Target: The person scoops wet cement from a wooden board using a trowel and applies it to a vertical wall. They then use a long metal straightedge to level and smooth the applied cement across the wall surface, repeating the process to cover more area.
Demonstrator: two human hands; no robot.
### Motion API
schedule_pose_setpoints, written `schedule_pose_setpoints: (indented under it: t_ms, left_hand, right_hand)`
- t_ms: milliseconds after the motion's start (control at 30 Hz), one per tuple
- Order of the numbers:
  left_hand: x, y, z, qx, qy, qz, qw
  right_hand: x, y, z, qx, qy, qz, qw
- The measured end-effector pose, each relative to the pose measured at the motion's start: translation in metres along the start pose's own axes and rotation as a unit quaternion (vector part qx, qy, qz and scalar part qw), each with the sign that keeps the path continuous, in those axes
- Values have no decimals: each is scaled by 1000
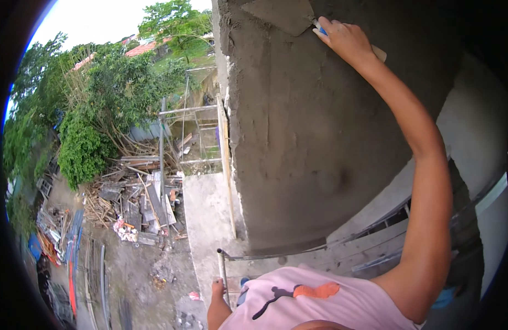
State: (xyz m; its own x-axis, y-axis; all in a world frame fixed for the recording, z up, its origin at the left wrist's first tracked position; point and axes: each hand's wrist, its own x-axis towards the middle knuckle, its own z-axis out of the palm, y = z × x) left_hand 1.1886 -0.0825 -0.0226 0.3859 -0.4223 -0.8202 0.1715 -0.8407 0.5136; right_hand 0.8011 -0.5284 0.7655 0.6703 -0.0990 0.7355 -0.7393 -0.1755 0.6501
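Note:
My right hand is raised high against the wall, its fingers wrapped round the handle of a plastering trowel. The trowel's pointed blade lies close to the surface at the top, coated in grey-brown mortar. Behind the hand, the pale handle end sticks out. Wet, dark plaster covers the broad wall, with ridges and rough streaks along its left edge. Low at my left side, my left hand is closed at an upright metal pole, seemingly gripping it; its fingers are partly hidden.
A wooden batten runs along the wall's left corner. Below me are scaffold planks and a metal rail. Far down on the left, timber scraps and long poles lie on the ground beside trees.

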Motion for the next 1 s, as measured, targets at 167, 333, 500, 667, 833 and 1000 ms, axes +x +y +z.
schedule_pose_setpoints:
  t_ms: [167,333,500,667,833,1000]
  left_hand:
    - [4,-15,-3,-25,23,-3,999]
    - [-7,-9,-1,22,-4,-11,1000]
    - [-6,-12,-7,32,6,5,999]
    - [-6,1,3,-12,-6,33,999]
    - [-12,0,-1,18,-13,-9,1000]
    - [-14,-9,-14,44,-13,-23,999]
  right_hand:
    - [-10,-6,3,28,-8,-23,999]
    - [16,-10,-4,34,28,56,997]
    - [-5,-38,-2,64,-32,60,996]
    - [-45,-31,6,34,-85,-13,996]
    - [-26,-19,9,37,21,58,997]
    - [-8,-40,9,46,-22,65,997]
